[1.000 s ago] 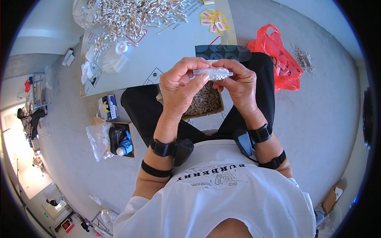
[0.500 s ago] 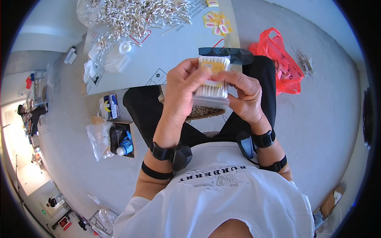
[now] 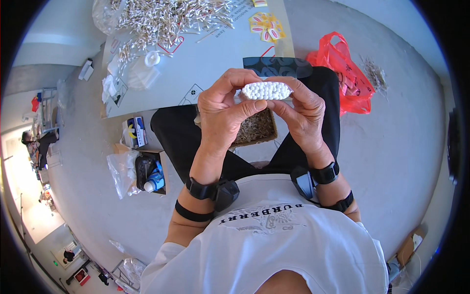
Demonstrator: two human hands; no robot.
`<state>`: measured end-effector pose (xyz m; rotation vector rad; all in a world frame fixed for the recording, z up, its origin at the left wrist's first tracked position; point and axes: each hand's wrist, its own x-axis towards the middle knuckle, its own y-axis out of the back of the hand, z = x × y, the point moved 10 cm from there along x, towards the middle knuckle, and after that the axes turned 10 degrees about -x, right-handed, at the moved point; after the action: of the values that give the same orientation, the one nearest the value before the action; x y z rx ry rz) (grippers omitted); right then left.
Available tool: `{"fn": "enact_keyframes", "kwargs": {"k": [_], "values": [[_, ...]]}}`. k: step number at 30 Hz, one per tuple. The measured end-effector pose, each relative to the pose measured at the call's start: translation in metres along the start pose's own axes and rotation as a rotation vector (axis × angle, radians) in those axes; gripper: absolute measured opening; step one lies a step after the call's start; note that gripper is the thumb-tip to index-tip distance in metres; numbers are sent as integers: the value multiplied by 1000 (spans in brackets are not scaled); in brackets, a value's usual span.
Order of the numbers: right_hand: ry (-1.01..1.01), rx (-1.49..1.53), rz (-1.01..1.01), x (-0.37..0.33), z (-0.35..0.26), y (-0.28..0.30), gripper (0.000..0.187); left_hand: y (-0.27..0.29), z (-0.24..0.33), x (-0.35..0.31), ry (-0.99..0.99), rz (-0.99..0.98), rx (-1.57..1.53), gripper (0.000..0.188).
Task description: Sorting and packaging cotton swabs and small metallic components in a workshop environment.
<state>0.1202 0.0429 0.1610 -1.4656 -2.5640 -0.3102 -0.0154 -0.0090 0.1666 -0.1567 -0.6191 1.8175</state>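
Between my two hands I hold a pack of cotton swabs (image 3: pixel 266 91), turned so that its packed white tips face up toward me. My left hand (image 3: pixel 223 105) grips its left end, with the thumb along the near side. At the right end, my right hand (image 3: pixel 303 110) pinches the pack between thumb and fingers. The pack's sides and wrapping are mostly hidden by my fingers. Below my hands, between my legs, is an open cardboard box (image 3: pixel 259 130) of loose brown and white bits. On the table beyond lies a big heap of loose cotton swabs (image 3: pixel 166 22).
Yellow and white cards (image 3: pixel 267 27) lie on the table (image 3: pixel 196 61), near clear plastic bags (image 3: pixel 142 73). A dark patterned sheet (image 3: pixel 274 66) lies at its near edge. A red plastic bag (image 3: pixel 342 73) stands to the right. On the left floor, a box (image 3: pixel 152 171) holds a blue bottle.
The pack has been tipped from showing its yellow label and the swabs' length to showing the tips end-on. Both hands have shifted their hold around it.
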Motion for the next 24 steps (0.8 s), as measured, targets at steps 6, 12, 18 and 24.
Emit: {"fn": "enact_keyframes", "kwargs": {"k": [6, 12, 18, 24], "values": [[105, -46, -8, 1, -5, 1, 29, -18, 18, 0, -121, -58, 348, 32], [38, 7, 4, 1, 6, -3, 29, -29, 24, -1, -288, -167, 547, 34], [18, 24, 22, -1, 13, -5, 30, -25, 20, -2, -287, -144, 577, 32], [59, -121, 86, 0, 18, -7, 32, -6, 1, 4, -174, -80, 475, 29]]}}
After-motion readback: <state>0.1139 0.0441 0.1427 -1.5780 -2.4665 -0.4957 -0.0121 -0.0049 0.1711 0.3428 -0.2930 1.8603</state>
